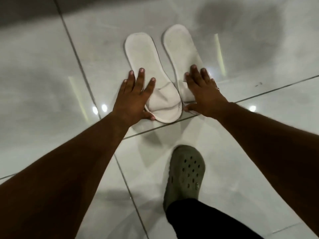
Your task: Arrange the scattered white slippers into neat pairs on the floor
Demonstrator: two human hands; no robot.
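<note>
Slippers: two white slippers are lying side by side on the floor, toes pointing toward the person, heels away; the toe ends are nearly touching and the heels are spreading slightly apart.
Left slipper [151,80]: its closed toe band is sitting just beyond a grout line, with the insole facing up.
Right slipper [181,54]: its toe end is largely hidden under the right hand, and its heel is reaching a little farther away.
Left hand [136,99]: it is pressing flat with fingers spread wide on the outer edge of the left slipper, thumb at the toe, gripping nothing.
Right hand [203,92]: it is lying flat and wide over the right slipper's toe, thumb by the toe edge, a ring [217,88] showing on one finger.
Floor [51,66]: glossy pale tiles are reflecting lights.
Clog [185,175]: a grey-green clog is standing near, on the person's foot below a dark trouser leg.
</note>
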